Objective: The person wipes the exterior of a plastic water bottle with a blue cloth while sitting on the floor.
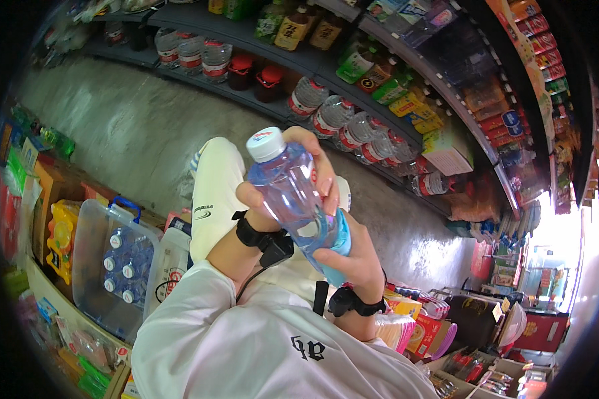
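A clear bluish plastic bottle with a white screw cap is tilted in front of my chest, cap end up and to the left. My left hand grips its upper body from behind, thumb on one side and fingers wrapped around the other. Lower down, my right hand presses a light blue cloth against the bottle's base end. That hand and the cloth hide part of the base. Both wrists wear black straps with small devices.
A translucent plastic bin at left holds several white-capped bottles. Beyond the concrete floor, a store shelf carries large water jugs and red-lidded jars. Boxed goods stand at right.
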Available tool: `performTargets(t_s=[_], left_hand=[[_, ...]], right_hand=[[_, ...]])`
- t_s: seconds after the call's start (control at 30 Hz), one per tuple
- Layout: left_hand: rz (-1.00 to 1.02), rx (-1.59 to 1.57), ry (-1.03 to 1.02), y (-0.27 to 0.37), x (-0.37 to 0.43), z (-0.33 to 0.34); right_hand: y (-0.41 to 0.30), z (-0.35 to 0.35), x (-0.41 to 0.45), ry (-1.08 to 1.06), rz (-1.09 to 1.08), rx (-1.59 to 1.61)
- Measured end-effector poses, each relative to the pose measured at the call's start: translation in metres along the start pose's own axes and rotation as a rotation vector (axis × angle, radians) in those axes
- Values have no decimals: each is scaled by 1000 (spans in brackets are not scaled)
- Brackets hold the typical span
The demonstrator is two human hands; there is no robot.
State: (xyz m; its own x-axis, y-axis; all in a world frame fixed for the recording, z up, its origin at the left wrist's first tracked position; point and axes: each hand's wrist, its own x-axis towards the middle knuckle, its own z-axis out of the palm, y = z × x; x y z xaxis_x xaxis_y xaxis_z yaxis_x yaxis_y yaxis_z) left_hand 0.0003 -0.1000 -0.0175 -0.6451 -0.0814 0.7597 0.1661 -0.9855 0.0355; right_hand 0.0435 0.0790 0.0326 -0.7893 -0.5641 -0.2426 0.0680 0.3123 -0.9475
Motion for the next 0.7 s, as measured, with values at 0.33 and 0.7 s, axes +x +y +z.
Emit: performTargets(t_s=[0.33,0.7], left_hand=[[4,-5,46,-4,-2,-2],[-1,-14,45,-6,-1,-1]], right_hand=[[1,-2,-3,17,-9,-81],[-2,-2,-4,16,-13,-53]])
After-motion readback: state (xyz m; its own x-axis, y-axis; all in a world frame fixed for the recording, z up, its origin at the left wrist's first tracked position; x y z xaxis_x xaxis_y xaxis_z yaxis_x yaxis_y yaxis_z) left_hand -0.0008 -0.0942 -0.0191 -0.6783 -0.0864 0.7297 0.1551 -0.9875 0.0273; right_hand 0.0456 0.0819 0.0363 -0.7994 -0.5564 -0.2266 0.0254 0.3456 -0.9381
